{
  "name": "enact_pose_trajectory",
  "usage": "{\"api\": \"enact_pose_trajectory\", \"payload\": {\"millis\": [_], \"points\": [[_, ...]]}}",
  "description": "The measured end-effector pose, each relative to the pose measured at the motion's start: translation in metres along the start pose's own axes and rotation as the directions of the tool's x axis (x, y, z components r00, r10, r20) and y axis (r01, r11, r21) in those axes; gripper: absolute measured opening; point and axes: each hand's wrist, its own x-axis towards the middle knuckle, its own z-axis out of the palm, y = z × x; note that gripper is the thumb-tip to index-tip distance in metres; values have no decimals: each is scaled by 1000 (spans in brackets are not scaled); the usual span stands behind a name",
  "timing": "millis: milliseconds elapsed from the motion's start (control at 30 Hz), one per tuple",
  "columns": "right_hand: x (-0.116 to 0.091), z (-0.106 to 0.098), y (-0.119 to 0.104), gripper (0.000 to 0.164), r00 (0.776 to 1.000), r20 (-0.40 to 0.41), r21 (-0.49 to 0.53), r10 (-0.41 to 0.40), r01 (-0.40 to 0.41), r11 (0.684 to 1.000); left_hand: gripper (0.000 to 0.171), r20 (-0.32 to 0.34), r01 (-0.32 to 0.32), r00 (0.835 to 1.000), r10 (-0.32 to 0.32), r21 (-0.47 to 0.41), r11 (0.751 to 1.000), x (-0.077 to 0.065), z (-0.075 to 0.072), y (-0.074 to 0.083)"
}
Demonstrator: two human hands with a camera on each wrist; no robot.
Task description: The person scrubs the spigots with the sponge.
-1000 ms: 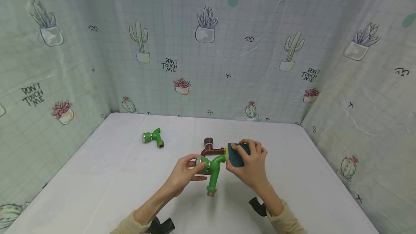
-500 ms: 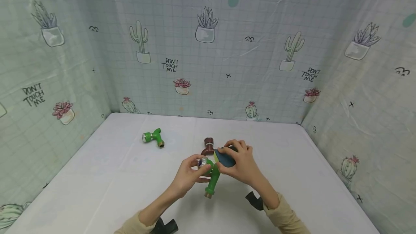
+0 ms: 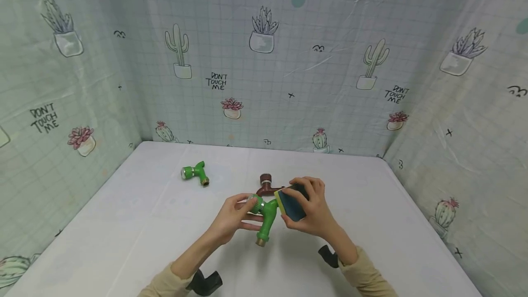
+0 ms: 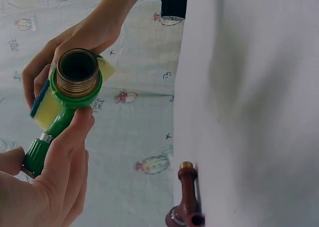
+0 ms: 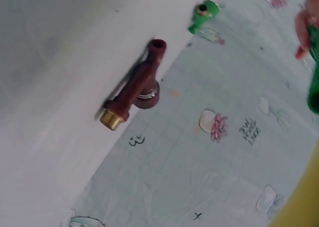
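In the head view my left hand [image 3: 230, 218] grips a green tap [image 3: 269, 218] by its ribbed knob, thumb on top and other fingers underneath. The tap is held above the table, its brass threaded end [image 3: 261, 242] pointing down toward me. From the right, my right hand [image 3: 312, 210] pinches a sponge [image 3: 294, 206] with a yellow side and a dark blue side. The yellow side is up against the tap's spout. The left wrist view looks into the open brass end [image 4: 79, 80], with the sponge [image 4: 47, 112] behind the tap. Only a yellow edge of the sponge [image 5: 301, 197] shows in the right wrist view.
On the white table [image 3: 136, 223], a brown tap [image 3: 266, 189] lies just beyond my hands. Another green tap [image 3: 197, 173] lies at the back left. Patterned fabric [image 3: 264, 81] hangs behind and at both sides. Black mounts [image 3: 206, 283] sit at the wrists.
My right hand slid the sponge left along the tap, then drew back right to the spout. My left hand has turned the tap, and its knob end now faces differently.
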Motion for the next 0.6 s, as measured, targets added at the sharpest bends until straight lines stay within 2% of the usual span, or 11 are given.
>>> {"api": "enact_pose_trajectory", "payload": {"millis": [100, 200, 400, 600], "points": [[0, 5, -3, 48, 989, -24, -71, -144, 142, 987, 53, 26, 15, 1000, -15, -13, 1000, 3, -2, 1], [-3, 10, -10, 47, 975, -36, -88, -220, 216, 972, 51, 34, 35, 999, -34, -38, 999, 5, -4, 1], [-7, 16, -31, 49, 958, -16, -26, -288, 287, 957, 52, 29, 48, 998, -46, -61, 997, 7, -5, -1], [-4, 13, -40, 49, 960, -29, -32, -278, 277, 960, 53, 31, 58, 998, -56, -73, 996, 7, -5, -2]]}}
